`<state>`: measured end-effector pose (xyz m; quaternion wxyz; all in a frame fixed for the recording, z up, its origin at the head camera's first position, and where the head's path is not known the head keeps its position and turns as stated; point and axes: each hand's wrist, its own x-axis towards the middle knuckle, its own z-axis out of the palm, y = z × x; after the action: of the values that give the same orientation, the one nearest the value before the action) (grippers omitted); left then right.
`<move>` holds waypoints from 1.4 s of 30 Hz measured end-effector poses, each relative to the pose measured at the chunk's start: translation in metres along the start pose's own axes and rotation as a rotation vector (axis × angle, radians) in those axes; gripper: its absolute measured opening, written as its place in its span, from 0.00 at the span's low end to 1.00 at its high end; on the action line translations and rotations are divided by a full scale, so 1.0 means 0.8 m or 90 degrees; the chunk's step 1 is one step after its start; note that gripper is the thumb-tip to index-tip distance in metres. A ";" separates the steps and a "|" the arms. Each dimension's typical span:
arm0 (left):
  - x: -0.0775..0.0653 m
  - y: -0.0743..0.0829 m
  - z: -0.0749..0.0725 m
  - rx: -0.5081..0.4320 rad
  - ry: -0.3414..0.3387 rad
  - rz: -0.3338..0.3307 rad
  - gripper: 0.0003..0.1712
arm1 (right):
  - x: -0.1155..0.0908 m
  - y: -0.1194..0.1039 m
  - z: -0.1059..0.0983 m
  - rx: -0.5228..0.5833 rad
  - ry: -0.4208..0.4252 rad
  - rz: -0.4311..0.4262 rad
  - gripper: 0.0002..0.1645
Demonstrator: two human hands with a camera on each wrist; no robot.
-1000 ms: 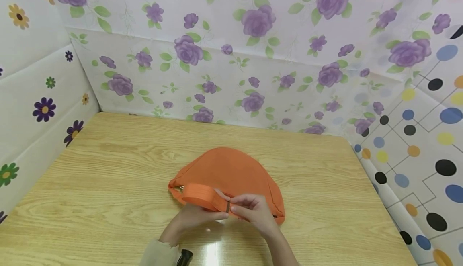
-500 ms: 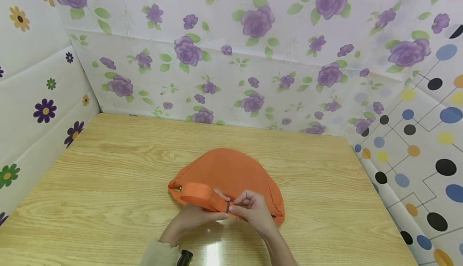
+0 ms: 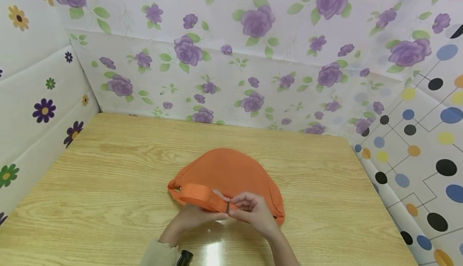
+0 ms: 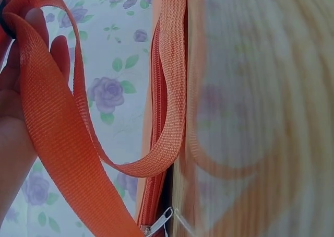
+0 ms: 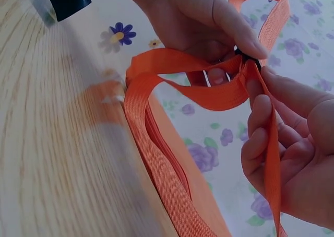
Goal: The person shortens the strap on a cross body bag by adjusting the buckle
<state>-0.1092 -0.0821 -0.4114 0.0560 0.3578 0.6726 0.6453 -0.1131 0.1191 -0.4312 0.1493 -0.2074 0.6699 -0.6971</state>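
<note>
A half-moon orange bag [image 3: 228, 169] lies on the table with its curved side away from me. Its webbing strap [image 3: 197, 193] loops up over the near side and passes through a dark slider buckle [image 3: 228, 207]. My left hand [image 3: 195, 216] pinches the strap at the slider, its thumb pressed along it in the right wrist view. From the other side, my right hand [image 3: 258, 215] holds the strap close to the slider, fingers curled around the webbing [image 5: 272, 158]. In the left wrist view the bag's zipper [image 4: 156, 101] shows, with a metal pull [image 4: 160, 220] near the bottom.
The wooden table [image 3: 119, 157] extends around the bag on all sides. Floral sheeting [image 3: 217, 69] hangs behind it, and a dotted sheet [image 3: 408, 149] stands along the right edge. A black band [image 3: 185, 257] sits at my left wrist.
My right thumb and index finger have shifted slightly on the strap and stand a little farther apart. The bag, the slider and my left hand stay in place.
</note>
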 end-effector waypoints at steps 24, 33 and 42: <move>-0.004 0.002 -0.004 0.051 0.057 -0.023 0.13 | -0.014 0.011 -0.026 -0.034 -0.036 -0.075 0.12; -0.004 0.001 -0.005 0.043 0.047 -0.021 0.12 | -0.012 0.011 -0.025 -0.006 -0.049 -0.111 0.12; -0.004 0.001 -0.005 0.040 0.042 0.006 0.12 | -0.011 0.008 -0.024 -0.005 -0.037 -0.096 0.13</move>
<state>-0.1090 -0.0872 -0.4112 0.0195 0.3407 0.6922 0.6359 -0.1154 0.1400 -0.4383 0.1146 -0.2778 0.6507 -0.6973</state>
